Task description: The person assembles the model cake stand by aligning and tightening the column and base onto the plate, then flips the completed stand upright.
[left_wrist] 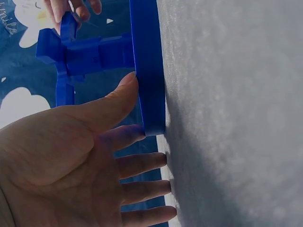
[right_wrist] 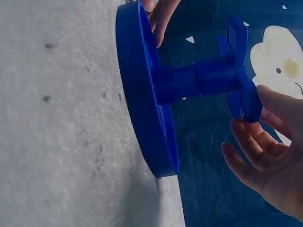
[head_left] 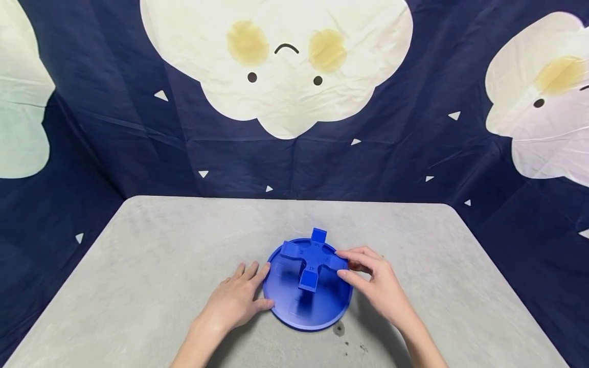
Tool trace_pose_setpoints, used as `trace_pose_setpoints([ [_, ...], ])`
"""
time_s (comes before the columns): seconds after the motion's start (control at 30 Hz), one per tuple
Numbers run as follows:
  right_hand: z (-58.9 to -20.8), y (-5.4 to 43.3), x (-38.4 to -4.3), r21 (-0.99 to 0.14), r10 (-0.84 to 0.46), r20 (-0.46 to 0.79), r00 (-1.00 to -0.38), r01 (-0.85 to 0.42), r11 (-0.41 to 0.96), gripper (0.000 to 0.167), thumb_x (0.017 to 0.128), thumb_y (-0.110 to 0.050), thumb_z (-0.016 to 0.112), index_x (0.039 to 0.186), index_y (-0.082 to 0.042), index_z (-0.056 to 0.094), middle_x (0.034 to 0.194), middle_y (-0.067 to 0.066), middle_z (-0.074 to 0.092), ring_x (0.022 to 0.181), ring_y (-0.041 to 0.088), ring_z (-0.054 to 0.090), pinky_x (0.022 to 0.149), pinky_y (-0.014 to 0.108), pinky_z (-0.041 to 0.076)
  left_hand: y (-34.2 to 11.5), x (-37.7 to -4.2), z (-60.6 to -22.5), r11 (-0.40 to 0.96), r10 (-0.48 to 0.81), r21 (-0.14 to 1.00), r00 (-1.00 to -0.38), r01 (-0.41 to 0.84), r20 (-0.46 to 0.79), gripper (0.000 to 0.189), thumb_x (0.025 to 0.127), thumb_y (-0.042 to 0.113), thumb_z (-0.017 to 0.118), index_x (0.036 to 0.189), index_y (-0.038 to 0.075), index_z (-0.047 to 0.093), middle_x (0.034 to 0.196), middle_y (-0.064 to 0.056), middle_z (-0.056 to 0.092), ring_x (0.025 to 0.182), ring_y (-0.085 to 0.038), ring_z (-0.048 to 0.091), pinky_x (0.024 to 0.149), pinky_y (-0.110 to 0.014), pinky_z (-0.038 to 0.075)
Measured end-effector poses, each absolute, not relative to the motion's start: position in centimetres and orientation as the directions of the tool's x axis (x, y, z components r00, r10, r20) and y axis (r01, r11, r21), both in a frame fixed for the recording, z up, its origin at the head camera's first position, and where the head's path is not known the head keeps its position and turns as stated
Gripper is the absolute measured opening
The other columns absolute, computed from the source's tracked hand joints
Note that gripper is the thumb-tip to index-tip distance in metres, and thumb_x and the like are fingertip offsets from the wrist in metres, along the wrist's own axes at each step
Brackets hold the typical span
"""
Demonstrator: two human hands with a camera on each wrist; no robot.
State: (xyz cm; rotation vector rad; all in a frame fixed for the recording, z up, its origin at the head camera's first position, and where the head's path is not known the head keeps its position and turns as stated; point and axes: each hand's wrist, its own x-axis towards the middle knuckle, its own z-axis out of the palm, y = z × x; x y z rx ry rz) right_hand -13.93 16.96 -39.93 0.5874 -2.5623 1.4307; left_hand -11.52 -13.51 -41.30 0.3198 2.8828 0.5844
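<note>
A blue round base (head_left: 294, 309) with a raised rim lies flat on the table. From its middle rises a blue post (left_wrist: 99, 54), topped by a blue four-armed cross piece (head_left: 314, 257) with turned-up arm ends and small marks on its arms. My left hand (head_left: 233, 299) rests at the base's left side, fingers spread and fairly straight. Its thumb and index finger touch the rim, while the other fingertips reach the tabletop. With thumb and fingers, my right hand (head_left: 378, 283) pinches the cross piece's right arm, above the base.
The grey table (head_left: 152, 276) has rounded far corners and a few dark spots (head_left: 339, 328) near the base's front right. Dark blue cloth (head_left: 294, 163) with white clouds and small triangles hangs behind and along both sides.
</note>
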Motion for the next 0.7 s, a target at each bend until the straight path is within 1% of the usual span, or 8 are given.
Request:
trace_pose_setpoints([
  [0.2, -39.6, 17.0, -13.0, -0.755, -0.285, 0.319, -0.904, -0.424, 0.500, 0.030, 0.090, -0.024, 0.081, 0.120, -0.024, 0.076, 0.110, -0.009, 0.072, 0.098, 0.005, 0.067, 0.090, 0.028, 0.061, -13.4, -11.5, -41.5, 0.894, 0.250, 0.409, -0.961, 0.181, -0.121, 0.080, 0.088, 0.047, 0.077, 0.153, 0.011, 0.049, 0.158, -0.023, 0.047, 0.148, -0.053, 0.038, 0.112, -0.071, 0.040],
  [0.3, -39.5, 16.9, -12.7, -0.736, -0.294, 0.329, -0.897, -0.439, 0.516, 0.027, 0.091, -0.026, 0.080, 0.117, -0.026, 0.076, 0.105, -0.012, 0.073, 0.095, 0.003, 0.067, 0.083, 0.025, 0.060, -13.4, -11.5, -41.5, 0.895, 0.252, 0.406, -0.961, 0.185, -0.117, 0.080, 0.088, 0.047, 0.077, 0.154, 0.011, 0.049, 0.158, -0.023, 0.047, 0.148, -0.053, 0.038, 0.111, -0.071, 0.040],
  [0.4, -39.4, 16.8, -12.7, -0.736, -0.262, 0.373, -0.890, -0.456, 0.500, 0.023, 0.092, -0.019, 0.078, 0.115, -0.021, 0.077, 0.099, -0.008, 0.074, 0.091, 0.003, 0.067, 0.080, 0.022, 0.059, -13.4, -11.5, -41.4, 0.895, 0.251, 0.409, -0.960, 0.181, -0.122, 0.080, 0.088, 0.047, 0.076, 0.154, 0.012, 0.048, 0.158, -0.023, 0.047, 0.148, -0.053, 0.038, 0.112, -0.071, 0.039],
  [0.47, -39.4, 16.6, -12.9, -0.748, -0.216, 0.399, -0.891, -0.453, 0.485, 0.026, 0.091, -0.013, 0.078, 0.117, -0.018, 0.076, 0.097, -0.003, 0.072, 0.091, 0.007, 0.067, 0.080, 0.021, 0.059, -13.4, -11.5, -41.3, 0.895, 0.250, 0.407, -0.960, 0.180, -0.124, 0.079, 0.088, 0.047, 0.076, 0.154, 0.012, 0.048, 0.158, -0.023, 0.047, 0.148, -0.053, 0.038, 0.112, -0.071, 0.039],
  [0.5, -39.4, 16.6, -12.9, -0.754, -0.193, 0.407, -0.893, -0.448, 0.480, 0.030, 0.090, -0.011, 0.079, 0.119, -0.017, 0.075, 0.099, -0.002, 0.071, 0.093, 0.009, 0.067, 0.083, 0.022, 0.060, -13.4, -11.5, -41.3, 0.895, 0.249, 0.408, -0.960, 0.179, -0.126, 0.079, 0.089, 0.047, 0.076, 0.154, 0.012, 0.048, 0.158, -0.023, 0.046, 0.148, -0.053, 0.037, 0.113, -0.071, 0.039],
  [0.57, -39.5, 16.5, -13.1, -0.757, -0.168, 0.401, -0.901, -0.429, 0.492, 0.044, 0.089, -0.013, 0.081, 0.130, -0.019, 0.069, 0.113, 0.000, 0.068, 0.104, 0.013, 0.066, 0.089, 0.026, 0.062, -13.4, -11.5, -41.2, 0.896, 0.247, 0.409, -0.960, 0.175, -0.131, 0.079, 0.089, 0.047, 0.076, 0.154, 0.012, 0.048, 0.159, -0.023, 0.046, 0.149, -0.053, 0.037, 0.113, -0.071, 0.038],
  [0.63, -39.7, 16.4, -13.2, -0.762, -0.183, 0.362, -0.914, -0.403, 0.507, 0.059, 0.089, -0.019, 0.082, 0.143, -0.023, 0.060, 0.133, 0.000, 0.063, 0.121, 0.017, 0.062, 0.096, 0.034, 0.061, -13.4, -11.5, -41.1, 0.896, 0.247, 0.407, -0.960, 0.174, -0.134, 0.080, 0.089, 0.047, 0.076, 0.154, 0.012, 0.048, 0.159, -0.023, 0.046, 0.149, -0.053, 0.037, 0.113, -0.072, 0.038],
  [0.7, -39.9, 16.4, -13.3, -0.753, -0.224, 0.321, -0.920, -0.391, 0.529, 0.070, 0.090, -0.025, 0.081, 0.152, -0.028, 0.049, 0.152, 0.000, 0.052, 0.138, 0.019, 0.053, 0.101, 0.041, 0.059, -13.4, -11.5, -41.1, 0.897, 0.247, 0.408, -0.959, 0.172, -0.138, 0.080, 0.089, 0.047, 0.076, 0.154, 0.012, 0.048, 0.159, -0.023, 0.045, 0.149, -0.052, 0.036, 0.113, -0.072, 0.038],
])
